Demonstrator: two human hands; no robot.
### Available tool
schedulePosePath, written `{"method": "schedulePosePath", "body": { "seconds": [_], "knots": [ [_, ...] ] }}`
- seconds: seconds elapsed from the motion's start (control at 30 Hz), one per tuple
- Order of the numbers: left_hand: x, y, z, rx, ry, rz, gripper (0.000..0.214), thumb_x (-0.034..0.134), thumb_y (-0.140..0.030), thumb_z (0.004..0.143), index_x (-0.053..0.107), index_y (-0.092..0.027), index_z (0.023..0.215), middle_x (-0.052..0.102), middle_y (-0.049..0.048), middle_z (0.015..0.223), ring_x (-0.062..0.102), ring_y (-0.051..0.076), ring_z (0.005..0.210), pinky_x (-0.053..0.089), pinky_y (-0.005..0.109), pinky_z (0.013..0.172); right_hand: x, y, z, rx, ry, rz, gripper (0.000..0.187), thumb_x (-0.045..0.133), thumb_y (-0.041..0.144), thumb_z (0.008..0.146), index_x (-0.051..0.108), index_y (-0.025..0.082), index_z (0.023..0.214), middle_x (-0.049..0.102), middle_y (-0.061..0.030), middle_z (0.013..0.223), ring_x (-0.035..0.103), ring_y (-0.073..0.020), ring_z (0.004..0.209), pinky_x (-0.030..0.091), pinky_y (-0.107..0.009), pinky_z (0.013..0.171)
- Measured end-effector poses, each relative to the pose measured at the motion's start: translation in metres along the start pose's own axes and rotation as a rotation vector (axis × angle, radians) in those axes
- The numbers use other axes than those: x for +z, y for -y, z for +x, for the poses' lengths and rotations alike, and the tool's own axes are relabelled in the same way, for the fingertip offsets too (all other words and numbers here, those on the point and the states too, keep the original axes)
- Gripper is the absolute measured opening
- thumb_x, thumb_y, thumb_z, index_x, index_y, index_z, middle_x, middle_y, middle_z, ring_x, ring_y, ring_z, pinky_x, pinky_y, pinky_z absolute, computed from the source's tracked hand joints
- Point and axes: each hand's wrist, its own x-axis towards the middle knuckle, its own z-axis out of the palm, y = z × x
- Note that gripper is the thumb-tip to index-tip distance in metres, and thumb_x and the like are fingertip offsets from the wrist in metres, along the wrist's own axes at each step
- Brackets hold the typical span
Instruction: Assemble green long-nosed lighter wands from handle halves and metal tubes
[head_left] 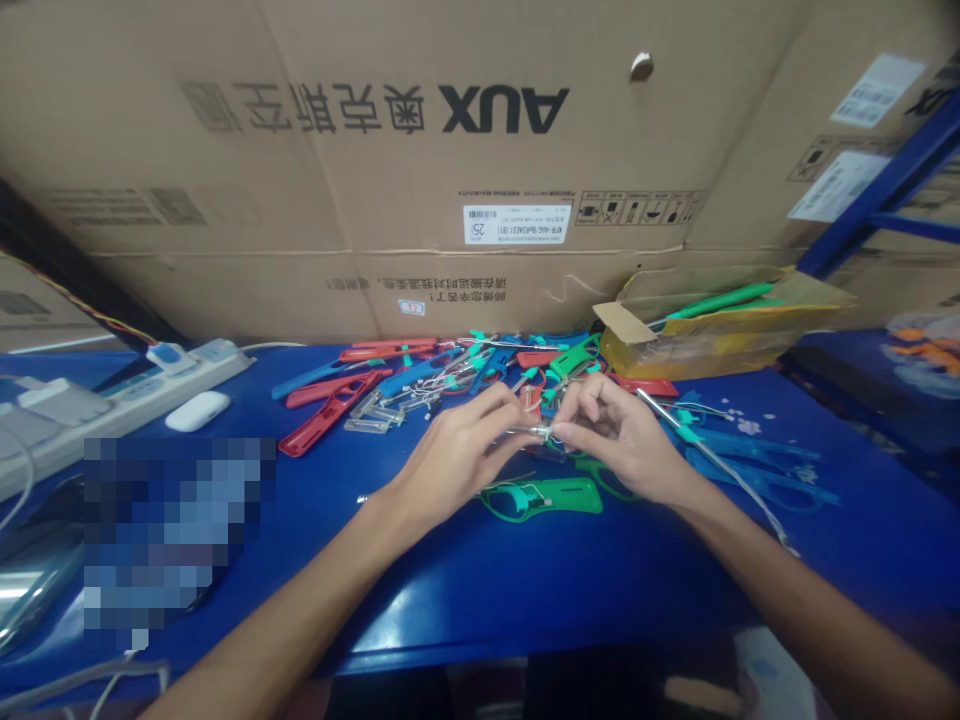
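Note:
My left hand (469, 440) is closed on a thin metal tube (534, 431), its fingers gripping it from the left. At the tube's right end my right hand (626, 435) pinches thumb and forefinger together; a bit of thin white wire seems to show there, but what lies between the fingertips is too small to name. Below the hands lies a green plastic lighter shell (577, 496) with a teal part and a metal rod beside it. A longer metal tube (660, 410) with white wires and a green piece rests right of my right hand.
Red shells (330, 412), blue shells and wired parts are heaped behind my hands. A taped carton (697, 345) holding green pieces stands at the back right. Blue shells (757, 475) lie at right. A power strip (150, 400) and a white earphone case (197, 410) sit at left.

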Motion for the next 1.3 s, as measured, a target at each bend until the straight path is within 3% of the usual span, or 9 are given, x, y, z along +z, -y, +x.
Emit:
{"method": "schedulePosePath", "body": {
  "seconds": [0.3, 0.57, 0.97, 1.13, 1.23, 1.3],
  "knots": [
    [-0.001, 0.000, -0.003, -0.007, -0.029, -0.036, 0.013, 0.056, -0.022, 0.103, 0.065, -0.020, 0.112, 0.057, 0.0035, 0.099, 0.057, 0.012, 0.079, 0.052, 0.027, 0.069, 0.004, 0.004, -0.002, -0.060, 0.020, -0.114, 0.039, 0.063, 0.026, 0.096, 0.029, 0.026, 0.077, 0.058, 0.0012, 0.082, 0.052, -0.0143, 0.073, 0.042, -0.030, 0.067],
    [-0.006, -0.001, -0.001, -0.003, 0.055, -0.069, 0.012, 0.055, -0.022, 0.103, 0.066, -0.019, 0.106, 0.057, 0.0043, 0.100, 0.059, 0.014, 0.088, 0.051, 0.029, 0.073, 0.003, 0.008, -0.004, -0.088, 0.043, -0.217, 0.039, 0.061, 0.027, 0.096, 0.030, 0.025, 0.074, 0.059, -0.0001, 0.080, 0.053, -0.0157, 0.073, 0.042, -0.031, 0.067],
    [-0.006, -0.003, 0.000, 0.031, 0.052, -0.051, 0.013, 0.054, -0.021, 0.104, 0.065, -0.019, 0.109, 0.058, 0.0043, 0.100, 0.061, 0.013, 0.085, 0.056, 0.028, 0.073, -0.001, 0.011, -0.005, -0.041, 0.068, -0.189, 0.037, 0.063, 0.027, 0.095, 0.033, 0.024, 0.074, 0.060, -0.0006, 0.082, 0.055, -0.0146, 0.073, 0.046, -0.029, 0.064],
    [-0.008, 0.002, 0.004, 0.070, -0.035, -0.004, 0.015, 0.056, -0.018, 0.102, 0.063, -0.018, 0.116, 0.063, 0.0071, 0.109, 0.064, 0.016, 0.100, 0.057, 0.033, 0.086, -0.006, 0.013, -0.004, 0.067, 0.110, -0.068, 0.026, 0.061, 0.033, 0.097, 0.041, 0.024, 0.083, 0.064, -0.0065, 0.110, 0.061, -0.0145, 0.079, 0.053, -0.031, 0.070],
    [-0.006, 0.003, 0.004, 0.082, -0.121, 0.006, 0.017, 0.062, -0.018, 0.099, 0.062, -0.018, 0.116, 0.071, 0.0066, 0.110, 0.068, 0.017, 0.103, 0.057, 0.036, 0.092, -0.008, 0.008, -0.001, 0.117, 0.110, -0.068, 0.014, 0.059, 0.035, 0.099, 0.050, 0.025, 0.102, 0.060, -0.0081, 0.126, 0.063, -0.0136, 0.083, 0.055, -0.031, 0.071],
    [-0.002, 0.001, 0.003, 0.050, -0.172, 0.004, 0.019, 0.063, -0.019, 0.099, 0.062, -0.019, 0.118, 0.074, 0.0063, 0.112, 0.070, 0.017, 0.104, 0.056, 0.037, 0.095, -0.006, 0.002, 0.001, 0.154, 0.125, -0.072, 0.026, 0.060, 0.036, 0.098, 0.050, 0.027, 0.121, 0.062, -0.0067, 0.120, 0.063, -0.0141, 0.085, 0.056, -0.029, 0.071]
  ]
}}
